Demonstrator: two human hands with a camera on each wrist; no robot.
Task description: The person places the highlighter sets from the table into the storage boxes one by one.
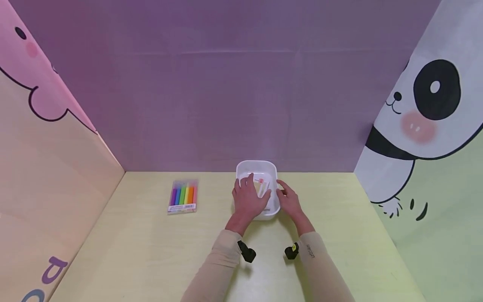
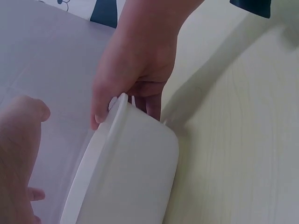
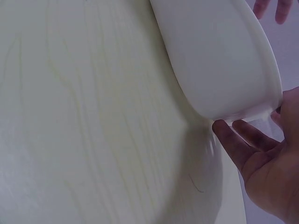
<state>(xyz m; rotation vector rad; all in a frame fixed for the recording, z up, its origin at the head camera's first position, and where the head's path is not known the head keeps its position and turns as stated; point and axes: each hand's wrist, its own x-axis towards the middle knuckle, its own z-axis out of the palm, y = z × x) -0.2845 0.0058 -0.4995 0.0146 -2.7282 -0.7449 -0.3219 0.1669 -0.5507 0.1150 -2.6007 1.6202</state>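
A white plastic tub (image 1: 257, 162) with rounded corners stands on the table against the purple backdrop. Inside it lies something with a pale and red printed label (image 1: 261, 183), partly covered by a hand. My left hand (image 1: 249, 199) reaches over the tub's left side, fingers spread and apart from the rim in the left wrist view. On the right side, my right hand (image 1: 289, 202) grips the rim, its thumb over the edge and its fingers (image 3: 229, 140) against the outer wall.
A clear pack of coloured markers (image 1: 183, 197) lies on the pale table (image 1: 151, 251), left of the tub. A purple backdrop (image 1: 211, 105) rises behind, with printed side panels at left and right. Small black devices (image 1: 247, 252) sit at both wrists.
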